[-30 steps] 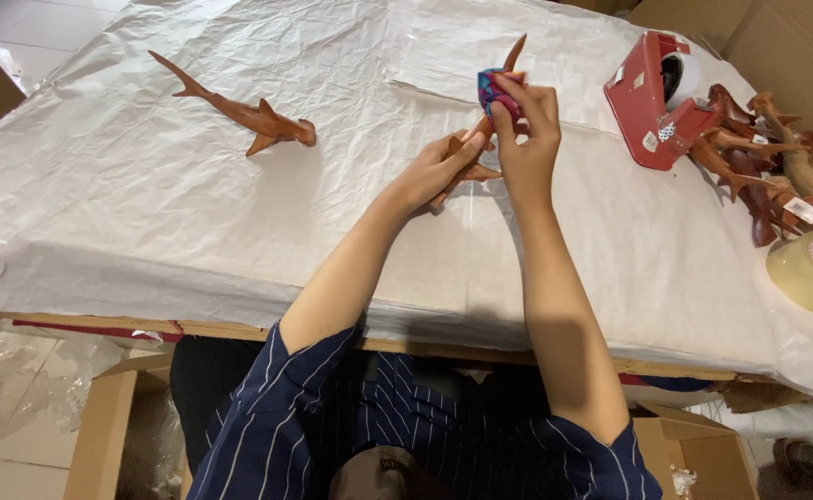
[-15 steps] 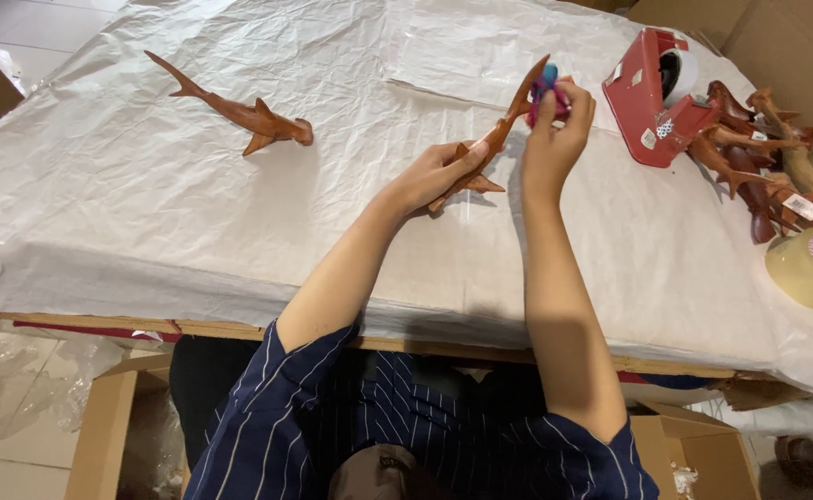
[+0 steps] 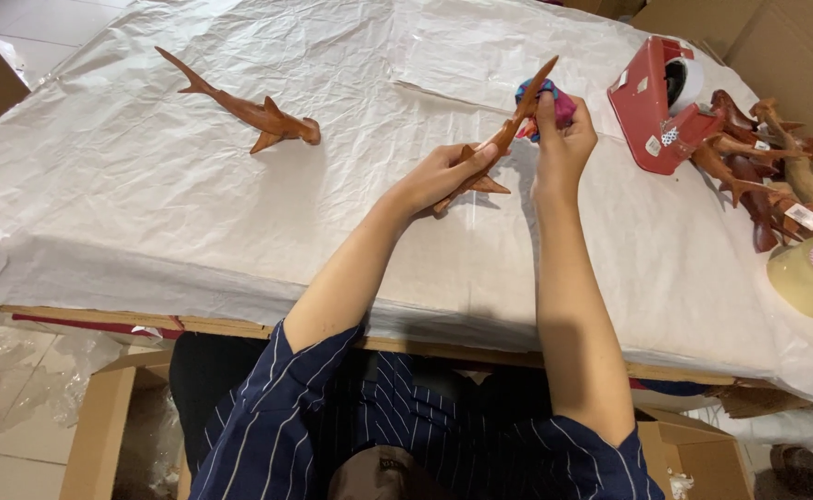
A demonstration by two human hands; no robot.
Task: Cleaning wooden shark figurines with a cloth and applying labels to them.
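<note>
My left hand [image 3: 439,174] grips a brown wooden shark [image 3: 508,130] by its body, holding it tilted with the tail pointing up and away. My right hand [image 3: 562,141] presses a small blue and pink cloth [image 3: 559,102] against the shark's tail end. A second wooden hammerhead shark [image 3: 249,109] lies alone on the white paper-covered table [image 3: 147,213], far to the left of both hands.
A red tape dispenser [image 3: 655,106] stands to the right of my hands. Several more wooden sharks [image 3: 763,176] are piled at the right edge, by a pale yellow tape roll [image 3: 809,278]. Cardboard boxes [image 3: 100,435] sit on the floor below the table.
My right hand has slid the cloth along the shark from near the middle up toward the tail tip. The left hand kept its grip and raised the shark slightly.
</note>
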